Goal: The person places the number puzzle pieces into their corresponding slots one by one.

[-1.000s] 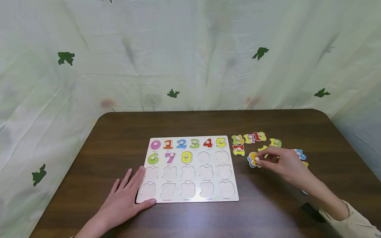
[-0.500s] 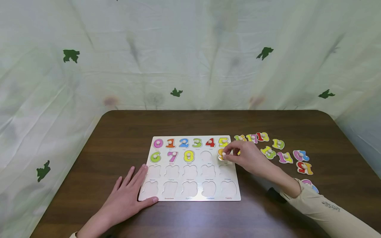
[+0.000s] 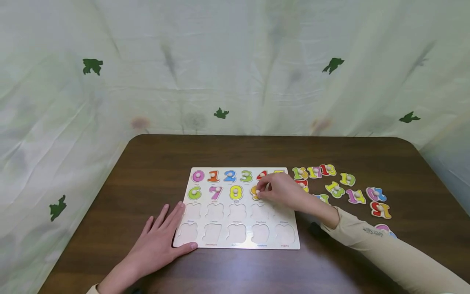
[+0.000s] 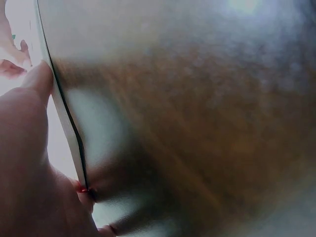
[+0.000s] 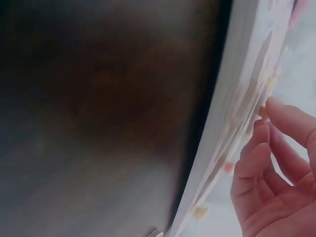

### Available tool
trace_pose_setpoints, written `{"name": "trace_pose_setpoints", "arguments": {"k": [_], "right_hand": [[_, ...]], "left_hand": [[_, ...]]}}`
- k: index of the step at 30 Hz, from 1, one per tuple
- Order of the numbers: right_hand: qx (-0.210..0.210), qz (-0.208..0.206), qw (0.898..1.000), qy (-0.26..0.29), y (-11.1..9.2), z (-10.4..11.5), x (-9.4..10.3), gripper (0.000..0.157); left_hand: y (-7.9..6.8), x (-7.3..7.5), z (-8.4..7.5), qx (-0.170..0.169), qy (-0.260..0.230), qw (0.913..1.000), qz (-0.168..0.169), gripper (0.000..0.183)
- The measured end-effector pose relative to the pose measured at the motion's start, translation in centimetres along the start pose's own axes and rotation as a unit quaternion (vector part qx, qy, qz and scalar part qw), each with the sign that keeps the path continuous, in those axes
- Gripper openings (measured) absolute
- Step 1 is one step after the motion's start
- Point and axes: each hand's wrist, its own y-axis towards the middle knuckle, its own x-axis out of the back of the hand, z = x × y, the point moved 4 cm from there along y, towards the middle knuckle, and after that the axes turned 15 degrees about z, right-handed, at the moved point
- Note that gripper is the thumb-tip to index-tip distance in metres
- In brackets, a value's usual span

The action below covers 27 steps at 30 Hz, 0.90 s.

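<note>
Leftward over the board, the nine had been carried. The board's left edge was touched by the left hand, fingers spread; right of the board's centre, the nine was pinched by the right hand; jamming could be caused by tilting.

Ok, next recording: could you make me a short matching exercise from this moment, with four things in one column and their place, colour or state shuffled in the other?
Column one:
1. left hand
2. right hand
3. number 6
4. number 0

Column two:
A. green, at the left end of the second row
B. pinching an orange piece
C. purple, in the top left slot
D. fingers spread, touching the lower left part of the white board

Right pairs: 1-D, 2-B, 3-A, 4-C.
</note>
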Motion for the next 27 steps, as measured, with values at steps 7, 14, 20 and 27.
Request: {"name": "trace_pose_setpoints", "arguments": {"k": [7,14,20,27], "right_hand": [[0.006,0.031,0.999,-0.024,0.6,0.1,0.0,0.008],[0.015,0.056,0.998,-0.003,0.6,-0.1,0.3,0.01],[0.018,0.031,0.999,0.041,-0.5,-0.8,1.9,0.013],[0.033,-0.008,0.996,0.088,-3.6,-1.5,5.0,0.014]], "left_hand": [[0.1,-0.1,0.1,0.008,0.001,0.9998,0.017,0.109],[0.1,-0.3,0.1,0.005,0.002,0.9999,0.011,0.109],[0.1,-0.2,-0.1,0.0,0.0,1.0,0.008,0.108],[0.1,-0.2,0.1,0.002,-0.004,0.9999,0.011,0.11]]}}
